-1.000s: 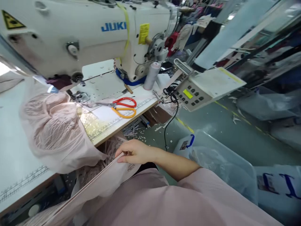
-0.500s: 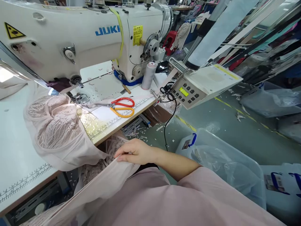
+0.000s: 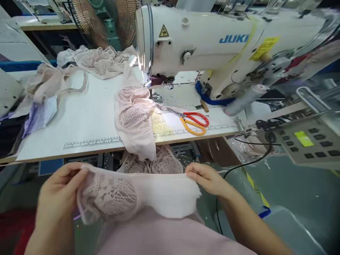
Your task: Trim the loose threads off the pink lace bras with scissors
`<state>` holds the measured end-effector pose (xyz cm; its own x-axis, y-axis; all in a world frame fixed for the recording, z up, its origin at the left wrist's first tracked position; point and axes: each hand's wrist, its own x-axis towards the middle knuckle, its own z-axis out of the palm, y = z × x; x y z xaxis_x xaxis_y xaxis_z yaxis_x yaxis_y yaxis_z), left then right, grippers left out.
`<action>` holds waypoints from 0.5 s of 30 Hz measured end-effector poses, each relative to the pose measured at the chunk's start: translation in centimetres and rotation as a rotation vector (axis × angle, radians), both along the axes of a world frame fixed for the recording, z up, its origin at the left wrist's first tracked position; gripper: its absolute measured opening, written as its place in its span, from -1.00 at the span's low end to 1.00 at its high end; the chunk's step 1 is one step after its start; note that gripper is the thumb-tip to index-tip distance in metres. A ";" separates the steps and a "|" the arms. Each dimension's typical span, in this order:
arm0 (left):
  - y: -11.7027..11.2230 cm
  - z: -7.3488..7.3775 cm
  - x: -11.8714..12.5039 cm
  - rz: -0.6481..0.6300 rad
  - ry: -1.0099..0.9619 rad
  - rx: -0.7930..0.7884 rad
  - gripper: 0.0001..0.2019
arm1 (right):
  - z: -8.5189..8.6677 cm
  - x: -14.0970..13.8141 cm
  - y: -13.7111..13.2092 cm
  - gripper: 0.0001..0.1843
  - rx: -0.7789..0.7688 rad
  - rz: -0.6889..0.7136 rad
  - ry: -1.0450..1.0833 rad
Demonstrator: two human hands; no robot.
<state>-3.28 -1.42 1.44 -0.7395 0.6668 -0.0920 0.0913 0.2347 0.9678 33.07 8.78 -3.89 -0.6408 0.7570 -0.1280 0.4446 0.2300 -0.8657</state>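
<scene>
A pale pink lace bra piece is stretched sideways between my two hands, in front of the table edge. My left hand pinches its upper left corner, beside a lace cup. At the other end, my right hand grips the top edge of the plain white-pink panel. Another pink lace bra lies on the table under the needle of the sewing machine and hangs over the edge. More lace cups show below the tabletop. Scissors with red and orange handles rest right of that bra.
Further lace pieces lie at the back left, near a fan. A spool of thread and a control box stand to the right. Printed ruler marks run along the front of the table.
My view has swung left. My left hand has come into view, and the bra piece, earlier hanging from my right hand, is now spread between both hands.
</scene>
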 end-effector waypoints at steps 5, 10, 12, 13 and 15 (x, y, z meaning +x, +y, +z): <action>3.7 -2.9 1.0 -0.075 -0.274 0.086 -0.68 | -3.8 -0.2 1.0 -0.72 0.003 -0.077 -0.062; 4.5 -3.6 0.8 -0.143 -0.286 0.109 -0.76 | -4.2 0.1 1.0 -0.74 0.014 -0.102 -0.109; 4.5 -3.6 0.7 -0.174 -0.264 0.119 -0.79 | -4.1 0.0 1.0 -0.74 0.025 -0.083 -0.137; 4.5 -3.6 0.8 -0.193 -0.251 0.123 -0.79 | -4.1 0.0 1.1 -0.73 0.034 -0.069 -0.153; 4.6 -3.3 1.0 -0.243 -0.226 0.121 -0.80 | -4.3 -0.1 1.3 -0.73 0.057 -0.037 -0.189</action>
<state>-2.23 3.21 -1.91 -0.5277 0.8369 -0.1453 -0.0896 0.1153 0.9893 32.94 10.05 -8.21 -0.5813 0.7889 -0.1993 0.6066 0.2569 -0.7523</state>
